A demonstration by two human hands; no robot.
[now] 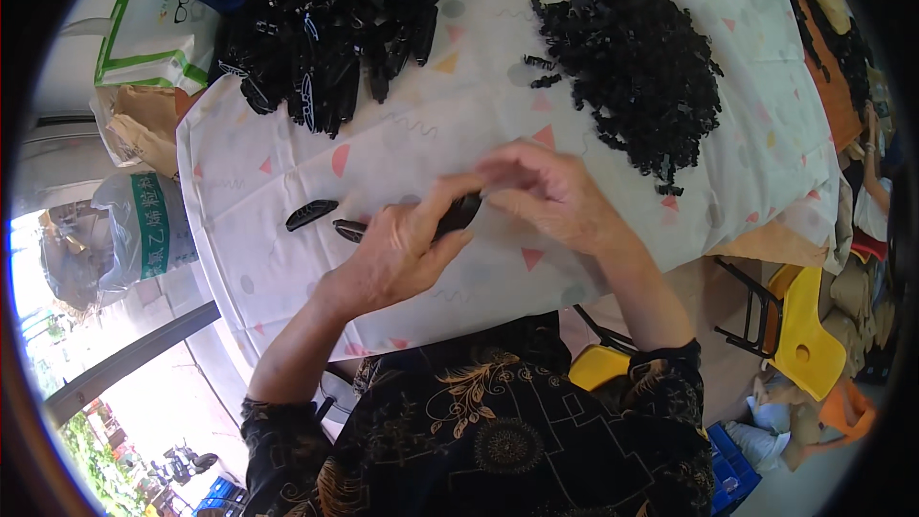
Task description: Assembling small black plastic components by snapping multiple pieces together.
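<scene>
My left hand (407, 251) is closed round a shiny black elongated plastic piece (458, 216), its rounded end showing between thumb and fingers. Close beside it, my right hand (544, 190) is curled, its fingertips blurred near the top of that piece; whether they hold anything is hidden. Just left of my left hand, a slim black plastic piece (348, 230) lies on the cloth. Further left is another curved black piece (311, 214) with a pale outline along it.
A patterned white cloth (459, 124) covers the table. Long shiny black pieces form a heap (330, 29) at the far left; small toothed black pieces form another heap (646, 62) at the far right. Bags (158, 230) stand beyond the left edge, a yellow chair (809, 335) at right.
</scene>
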